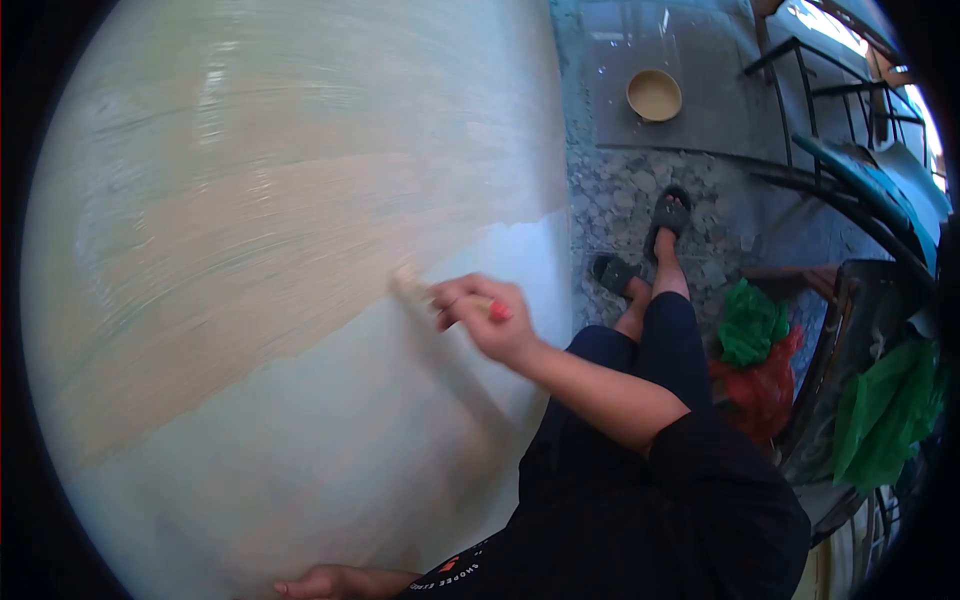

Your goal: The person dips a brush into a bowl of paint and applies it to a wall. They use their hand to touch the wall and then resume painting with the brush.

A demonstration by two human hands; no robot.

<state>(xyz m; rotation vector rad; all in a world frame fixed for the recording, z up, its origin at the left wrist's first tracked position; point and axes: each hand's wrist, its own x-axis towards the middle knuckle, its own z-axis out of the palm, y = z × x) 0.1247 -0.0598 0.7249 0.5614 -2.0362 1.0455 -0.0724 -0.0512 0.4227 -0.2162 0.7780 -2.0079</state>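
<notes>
Head view: with the right hand [485, 315] gripping the brush [407, 280], uneven pressure could streak the coating [250, 250]; left hand [322, 581] grip indeterminable.

Worn on the head of the black-shirted person [640, 520], the one camera peers forward and down, near the broad, pale painted wall [300, 430], reaching past its lower edge onto the grey, stone-patterned floor [612, 205].

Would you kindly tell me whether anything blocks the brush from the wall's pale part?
Nothing visible does: the brush, in the right hand, is at the edge of the beige coat, beside the pale part. The left hand is well aside, low in view.
</notes>
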